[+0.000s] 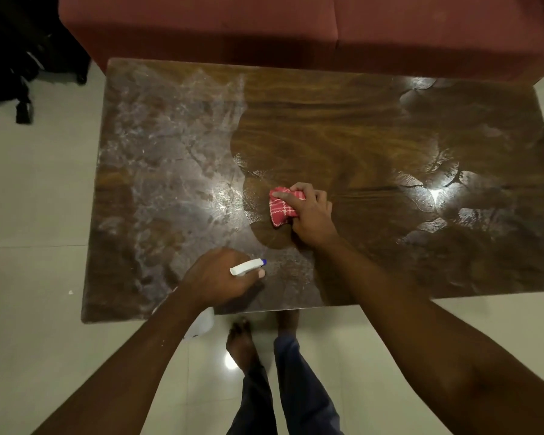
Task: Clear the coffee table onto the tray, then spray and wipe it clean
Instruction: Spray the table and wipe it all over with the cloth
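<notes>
From my feed, the right hand (308,211) has its fingers curled over a bunched-up red-and-white checked cloth (281,207). It's pressing the cloth onto the dark brown wooden table (343,127) a bit front of centre, right on the border where bare shiny wood meets the whitish spray film over the table's left side. The left hand (217,277) is wrapped round a white plastic spray bottle with a blue nozzle tip (247,266) at the near edge, nozzle pointing right, and a dark red sofa (296,26) sits just behind the table.
</notes>
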